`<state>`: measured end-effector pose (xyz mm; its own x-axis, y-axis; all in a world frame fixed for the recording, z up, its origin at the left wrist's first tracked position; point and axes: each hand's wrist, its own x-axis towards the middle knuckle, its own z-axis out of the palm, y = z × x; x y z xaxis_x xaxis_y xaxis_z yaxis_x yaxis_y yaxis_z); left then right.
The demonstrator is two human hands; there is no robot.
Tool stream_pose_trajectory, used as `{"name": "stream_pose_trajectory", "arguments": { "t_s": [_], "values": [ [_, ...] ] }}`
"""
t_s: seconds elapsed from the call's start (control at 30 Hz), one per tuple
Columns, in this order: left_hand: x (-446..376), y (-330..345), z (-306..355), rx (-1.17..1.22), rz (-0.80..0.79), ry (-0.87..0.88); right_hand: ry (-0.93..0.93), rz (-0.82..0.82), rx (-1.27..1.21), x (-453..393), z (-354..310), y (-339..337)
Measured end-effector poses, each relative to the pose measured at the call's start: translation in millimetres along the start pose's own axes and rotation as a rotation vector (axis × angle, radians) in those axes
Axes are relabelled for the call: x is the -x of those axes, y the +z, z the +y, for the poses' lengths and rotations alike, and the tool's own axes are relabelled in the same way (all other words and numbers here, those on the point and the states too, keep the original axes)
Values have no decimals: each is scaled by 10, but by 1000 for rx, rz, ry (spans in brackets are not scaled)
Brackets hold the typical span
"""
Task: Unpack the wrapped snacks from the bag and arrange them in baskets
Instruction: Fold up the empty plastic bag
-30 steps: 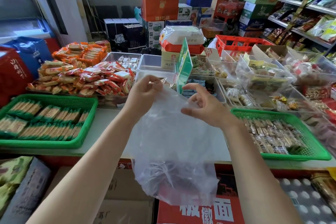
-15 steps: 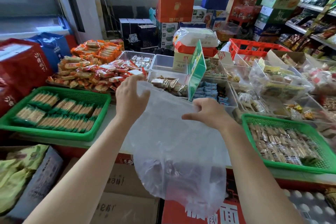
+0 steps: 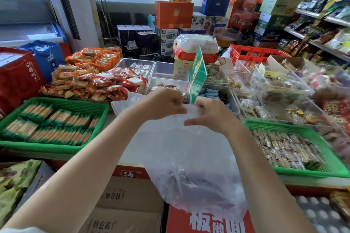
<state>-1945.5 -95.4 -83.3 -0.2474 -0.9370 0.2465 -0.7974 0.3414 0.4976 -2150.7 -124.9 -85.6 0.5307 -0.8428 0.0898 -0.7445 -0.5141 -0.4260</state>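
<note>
- Since the earlier frames: hands drawn closer together at the top edge of the bag, gap between them nearly closed; bag mouth gathered rather than spread.
- Nearest, below the counter: cardboard cartons (image 3: 121,212) and a red box with white characters (image 3: 206,222), partly hidden behind the hanging bag.
- Translucent plastic bag (image 3: 191,159) hanging from both hands in front of the counter edge; dark wrapped contents bunched in the bottom (image 3: 200,189), individual pieces not distinguishable.
- Left hand (image 3: 162,105) with fingers curled, pinching the bag's upper edge.
- Right hand (image 3: 212,114) likewise curled onto the upper edge, thumb pointing toward the left hand; fingertips of both mostly hidden by the film.
- Left green basket (image 3: 56,145) on the counter, filled with neat rows of tan wrapped biscuits.
- Right green basket (image 3: 329,162) on the counter, holding small wrapped snacks packed in rows.
- White folded sheet (image 3: 121,106) lying on the counter just beyond the left wrist.
- Behind the left basket: heap of red and orange wrapped snacks (image 3: 98,81).
- Centre and right, beyond the hands: clear plastic bins (image 3: 166,71) with assorted sweets; upright green sign (image 3: 198,73) between them.
- Farther back: red crate (image 3: 251,53), stacked gift boxes including an orange one (image 3: 174,15), shelving with packets at far right (image 3: 325,30), window behind.
</note>
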Motion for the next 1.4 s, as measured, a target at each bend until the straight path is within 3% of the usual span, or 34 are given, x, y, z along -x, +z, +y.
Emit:
{"name": "stream_pose_trajectory", "arguments": {
  "t_s": [0.3, 0.43, 0.63, 0.73, 0.97, 1.2, 1.27, 1.4],
  "values": [
    [70, -344, -223, -175, 135, -207, 332, -241, 105, 94, 473, -346],
    [27, -415, -215, -413, 9, -274, 265, -133, 128, -17, 359, -354],
    [-82, -319, 55, -310, -90, -100, 30, -65, 137, -187, -56, -287],
    [-142, -201, 156, -370, -142, -133, -52, -24, 133, -238, -135, -297],
    [-54, -185, -47, -325, -77, -305, 51, -8, 300, -313, 86, -490],
    [85, -153, -387, -322, -56, -393, 29, 229, 161, -415, 227, -598],
    [96, -119, -475, -287, 30, -411, 1, 269, 172, -446, 257, -608],
    [85, 21, -593, -161, 412, -330, 0, 343, 190, -486, 272, -598]
  ]
}}
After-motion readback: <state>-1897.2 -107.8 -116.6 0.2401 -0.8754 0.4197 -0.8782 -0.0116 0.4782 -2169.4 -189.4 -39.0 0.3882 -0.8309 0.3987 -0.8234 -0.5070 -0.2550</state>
